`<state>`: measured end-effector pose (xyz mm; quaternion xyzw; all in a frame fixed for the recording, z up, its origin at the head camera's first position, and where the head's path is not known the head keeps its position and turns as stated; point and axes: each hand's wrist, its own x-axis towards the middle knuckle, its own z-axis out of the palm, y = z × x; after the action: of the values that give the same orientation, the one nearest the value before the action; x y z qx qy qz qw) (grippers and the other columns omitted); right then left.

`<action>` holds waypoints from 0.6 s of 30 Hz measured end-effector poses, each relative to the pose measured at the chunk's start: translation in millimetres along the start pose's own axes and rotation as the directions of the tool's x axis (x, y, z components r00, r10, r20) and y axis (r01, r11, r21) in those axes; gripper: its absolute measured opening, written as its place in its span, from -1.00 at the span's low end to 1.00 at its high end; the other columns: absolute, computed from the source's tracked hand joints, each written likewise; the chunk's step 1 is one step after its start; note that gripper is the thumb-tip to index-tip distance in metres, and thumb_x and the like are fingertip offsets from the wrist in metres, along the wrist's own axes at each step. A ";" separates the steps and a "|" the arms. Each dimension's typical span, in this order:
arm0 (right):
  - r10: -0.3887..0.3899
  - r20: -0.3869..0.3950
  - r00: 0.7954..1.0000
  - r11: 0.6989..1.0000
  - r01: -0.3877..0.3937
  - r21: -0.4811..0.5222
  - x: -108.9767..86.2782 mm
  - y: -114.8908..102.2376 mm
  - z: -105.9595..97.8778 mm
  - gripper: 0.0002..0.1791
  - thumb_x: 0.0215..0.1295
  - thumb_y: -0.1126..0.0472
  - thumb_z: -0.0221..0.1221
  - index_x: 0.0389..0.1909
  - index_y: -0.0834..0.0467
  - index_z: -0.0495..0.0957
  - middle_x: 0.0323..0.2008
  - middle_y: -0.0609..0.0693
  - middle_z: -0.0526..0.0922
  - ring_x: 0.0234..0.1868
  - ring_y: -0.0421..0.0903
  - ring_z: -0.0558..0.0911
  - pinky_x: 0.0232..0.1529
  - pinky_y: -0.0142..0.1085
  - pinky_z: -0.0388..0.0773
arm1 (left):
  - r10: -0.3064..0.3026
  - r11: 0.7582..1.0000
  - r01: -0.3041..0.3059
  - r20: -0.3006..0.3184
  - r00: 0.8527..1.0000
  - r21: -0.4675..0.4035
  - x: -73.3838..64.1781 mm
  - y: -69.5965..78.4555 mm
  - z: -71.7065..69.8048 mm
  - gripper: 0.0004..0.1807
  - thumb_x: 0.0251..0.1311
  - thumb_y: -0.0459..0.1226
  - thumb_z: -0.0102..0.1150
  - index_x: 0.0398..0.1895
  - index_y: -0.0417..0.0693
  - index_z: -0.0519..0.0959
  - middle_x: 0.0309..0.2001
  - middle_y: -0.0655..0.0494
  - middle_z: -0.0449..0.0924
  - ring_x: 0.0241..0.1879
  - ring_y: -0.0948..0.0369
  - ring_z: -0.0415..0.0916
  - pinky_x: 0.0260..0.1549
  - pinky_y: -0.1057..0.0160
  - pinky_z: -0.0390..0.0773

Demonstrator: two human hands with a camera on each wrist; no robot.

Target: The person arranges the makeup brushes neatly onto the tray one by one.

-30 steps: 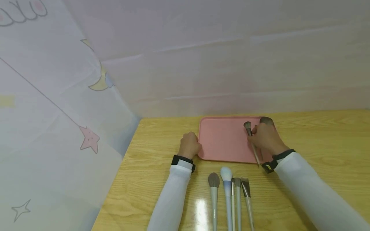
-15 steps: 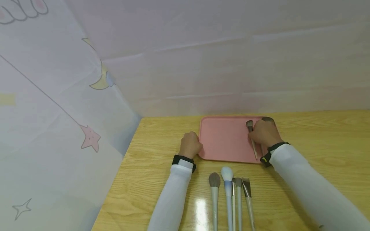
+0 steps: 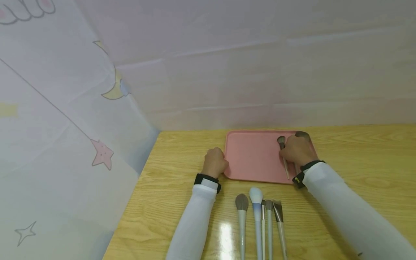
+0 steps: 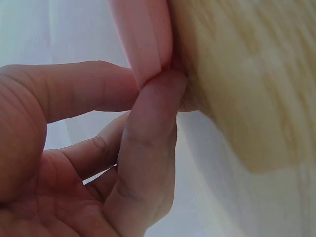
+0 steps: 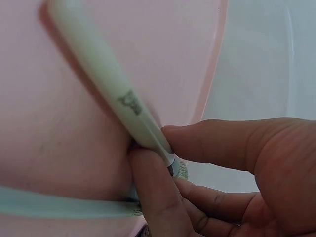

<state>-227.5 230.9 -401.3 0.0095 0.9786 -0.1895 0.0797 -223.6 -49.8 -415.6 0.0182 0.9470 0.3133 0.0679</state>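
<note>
My left hand (image 3: 215, 163) pinches the left rim of a pink tray (image 3: 250, 155) between thumb and fingers. The left wrist view shows the tray's corner (image 4: 148, 39) between those fingers. Over the tray's right part, my right hand (image 3: 297, 150) pinches a makeup brush (image 5: 98, 64) near the ferrule, its pale handle slanting over the pink surface. In the head view this brush's grey-brown bristles (image 3: 281, 139) point to the back. A second makeup brush (image 5: 64, 203) lies along the tray's right side, partly hidden by my right hand; its wide dark bristles (image 3: 302, 135) show beyond the knuckles.
In front of the tray, several makeup brushes lie side by side on the wooden table (image 3: 175, 173): a grey-headed one (image 3: 242, 202), a blue-white one (image 3: 256, 195), thin ones and a slanted flat one (image 3: 278, 213). A pale printed cloth (image 3: 208, 90) hangs behind the table.
My right hand has brought the makeup brush slightly back and right, and its handle end now lies within the tray's front rim. My left hand keeps its hold on the tray.
</note>
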 end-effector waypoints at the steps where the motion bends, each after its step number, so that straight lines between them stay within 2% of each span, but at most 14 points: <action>1: 0.001 -0.001 1.000 1.000 -0.001 -0.002 0.0 0.5 0.1 -0.75 0.16 0.21 0.22 -0.64 0.20 0.48 -0.64 0.00 0.48 -0.56 -0.03 0.48 -0.50 -0.28 0.33 | -0.001 1.000 0.001 0.001 1.000 -0.002 0.0 0.4 0.0 -0.45 0.04 -0.58 0.11 -0.86 0.03 0.09 -0.75 0.25 -0.09 -0.75 0.34 -0.14 -0.77 0.37 -0.03; 18: 0.005 0.015 1.000 1.000 -0.004 -0.027 -2.4 2.1 -1.9 -0.75 0.18 0.21 0.20 -0.61 0.23 0.47 -0.63 0.03 0.48 -0.56 -0.02 0.49 -0.52 -0.28 0.35 | 0.008 1.000 -0.008 0.009 1.000 -0.008 -1.4 3.0 1.6 -0.44 0.06 -0.58 0.13 -0.87 0.02 0.10 -0.77 0.25 -0.07 -0.77 0.35 -0.12 -0.79 0.38 -0.02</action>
<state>-225.3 233.5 -400.0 0.0093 0.9804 -0.1760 0.0877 -222.1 -46.6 -414.9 0.0230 0.9453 0.3174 0.0710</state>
